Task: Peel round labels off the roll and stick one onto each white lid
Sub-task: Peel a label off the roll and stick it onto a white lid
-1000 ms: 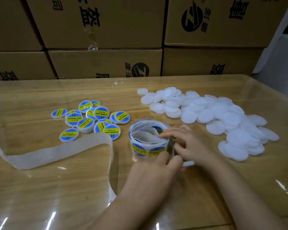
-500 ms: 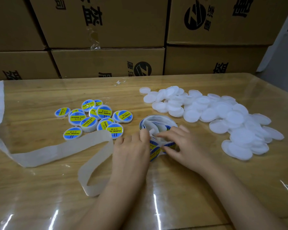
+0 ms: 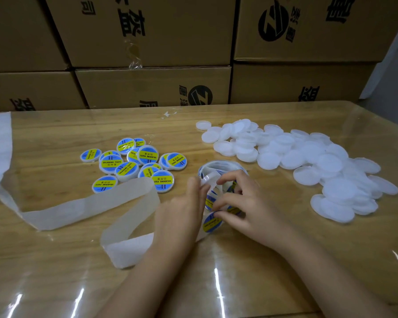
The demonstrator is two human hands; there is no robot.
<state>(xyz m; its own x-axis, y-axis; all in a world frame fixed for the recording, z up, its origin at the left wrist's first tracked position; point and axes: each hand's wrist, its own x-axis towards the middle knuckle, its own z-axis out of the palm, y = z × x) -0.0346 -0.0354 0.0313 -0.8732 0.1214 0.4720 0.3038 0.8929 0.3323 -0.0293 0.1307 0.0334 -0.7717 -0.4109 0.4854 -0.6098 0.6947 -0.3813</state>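
The label roll point(image 3: 218, 167) stands on the table in front of me, with blue and yellow round labels on its strip. My left hand point(image 3: 182, 216) holds the strip at the roll's left side, fingertips against it. My right hand point(image 3: 248, 203) reaches over the roll's near side and pinches one round label point(image 3: 210, 223) at the strip's edge. A heap of plain white lids point(image 3: 308, 161) lies to the right. Several labelled lids point(image 3: 133, 164) lie in a cluster to the left.
The spent white backing strip point(image 3: 78, 208) loops across the table's left half and runs under my left hand. Stacked cardboard boxes point(image 3: 152, 86) wall off the far edge. The wooden table point(image 3: 262, 283) has a glossy clear cover.
My left hand has slid from the roll's near side to its left side, dragging the backing strip into a loop. My right hand has moved down to a label at the strip's near edge.
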